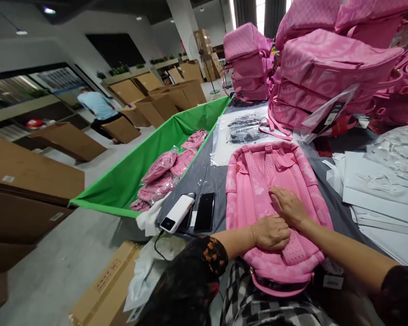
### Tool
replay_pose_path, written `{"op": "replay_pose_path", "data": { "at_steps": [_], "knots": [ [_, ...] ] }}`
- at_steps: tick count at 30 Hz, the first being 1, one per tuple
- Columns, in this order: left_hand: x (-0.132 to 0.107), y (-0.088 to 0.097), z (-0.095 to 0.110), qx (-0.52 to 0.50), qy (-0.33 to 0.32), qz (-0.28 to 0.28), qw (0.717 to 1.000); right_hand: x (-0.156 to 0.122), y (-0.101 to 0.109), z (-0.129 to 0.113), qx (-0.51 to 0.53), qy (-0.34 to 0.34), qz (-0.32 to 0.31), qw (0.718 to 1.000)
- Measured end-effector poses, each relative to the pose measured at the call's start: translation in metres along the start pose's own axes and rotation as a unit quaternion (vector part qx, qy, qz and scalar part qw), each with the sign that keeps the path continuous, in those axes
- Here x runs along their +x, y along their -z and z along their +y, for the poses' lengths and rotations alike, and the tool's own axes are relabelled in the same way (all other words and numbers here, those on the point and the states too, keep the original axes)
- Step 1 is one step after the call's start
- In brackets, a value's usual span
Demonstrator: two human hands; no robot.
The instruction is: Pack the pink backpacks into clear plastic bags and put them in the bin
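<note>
A pink backpack point(238, 208) lies with its back panel and shoulder straps facing up, at the near edge of the table. My left hand point(272, 232) is closed over the lower part of a padded strap point(294, 249), its fingers curled under. Just beyond it, my right hand point(287, 206) rests on the straps near the middle of the back panel with its fingers bent together around the strap. What lies under both palms is hidden. At the near end, a gold-coloured zipper pull shows beside the bottom of the bag.
Stacked pink backpacks point(326, 68) rise at the back right. White sheets point(381, 190) lie on the right. Left of the bag are a black phone point(204, 212) and a white power bank point(177, 213). A green bin point(122, 181) holds wrapped pink bags point(159, 167). Beyond, a person point(97, 106) bends among cartons.
</note>
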State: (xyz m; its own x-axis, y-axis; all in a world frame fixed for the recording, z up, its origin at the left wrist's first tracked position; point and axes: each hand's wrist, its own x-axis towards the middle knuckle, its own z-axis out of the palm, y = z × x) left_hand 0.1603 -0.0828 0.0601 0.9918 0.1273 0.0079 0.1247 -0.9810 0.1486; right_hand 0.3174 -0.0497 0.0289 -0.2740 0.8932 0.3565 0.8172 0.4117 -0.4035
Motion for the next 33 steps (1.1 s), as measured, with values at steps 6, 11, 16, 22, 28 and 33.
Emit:
{"op": "replay_pose_path", "data": {
  "at_steps": [6,11,16,22,28,33],
  "knots": [
    [-0.01,-0.006,-0.014,0.025,0.276,0.092,0.956,-0.009,0.06,-0.034,0.05,0.159,-0.019,0.986],
    [-0.02,0.012,-0.029,0.0,0.389,0.112,0.915,-0.035,0.065,-0.067,0.042,0.419,-0.256,0.87],
    [-0.021,0.004,-0.038,-0.049,0.404,0.12,0.906,-0.044,0.022,-0.038,0.116,0.416,-0.207,0.878],
    [-0.025,0.003,-0.02,-0.084,0.414,0.132,0.897,-0.063,0.025,-0.051,0.08,0.338,-0.143,0.927],
    [-0.053,0.011,0.02,-0.151,0.372,0.087,0.912,-0.034,0.041,-0.051,0.022,0.297,-0.092,0.95],
    [-0.038,0.056,-0.005,-0.121,0.356,-0.009,0.926,0.058,0.035,0.011,-0.131,0.025,-0.029,0.991]
  ]
}}
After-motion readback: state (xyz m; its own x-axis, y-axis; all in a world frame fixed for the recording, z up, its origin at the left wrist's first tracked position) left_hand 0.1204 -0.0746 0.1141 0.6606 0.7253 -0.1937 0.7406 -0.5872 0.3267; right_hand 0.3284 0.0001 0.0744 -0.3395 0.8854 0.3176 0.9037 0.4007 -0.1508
